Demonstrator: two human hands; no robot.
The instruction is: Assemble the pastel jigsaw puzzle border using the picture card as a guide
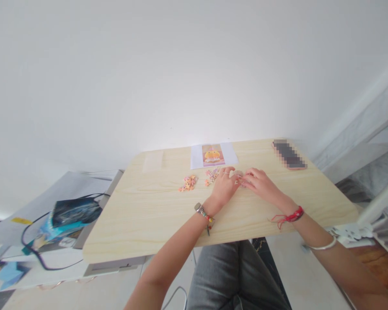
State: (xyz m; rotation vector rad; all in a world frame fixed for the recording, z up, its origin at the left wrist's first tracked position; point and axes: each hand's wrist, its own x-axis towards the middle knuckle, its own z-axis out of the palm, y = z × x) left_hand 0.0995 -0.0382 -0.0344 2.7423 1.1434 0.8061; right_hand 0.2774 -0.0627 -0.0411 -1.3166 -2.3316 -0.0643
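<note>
Small jigsaw puzzle pieces lie on the light wooden table in separate heaps. One orange-and-pink heap of jigsaw pieces [189,183] is left of my hands, and a paler heap [211,175] is partly covered by my left hand. My left hand [224,186], with a ring and a bracelet, is bent over pieces at the table, thumb and fingers closed near the right-hand group. Opposite it, my right hand [261,184] pinches at the same group of puzzle pieces [240,178]. The fingers hide most of what they hold.
Behind the heaps lies a paper sheet with a printed orange picture [213,155]. A phone [289,155] rests at the table's [142,215] back right, and a clear flat sheet [153,162] at the back left. Beyond the left edge are a dark bag [76,212] and papers; a white wall rises behind.
</note>
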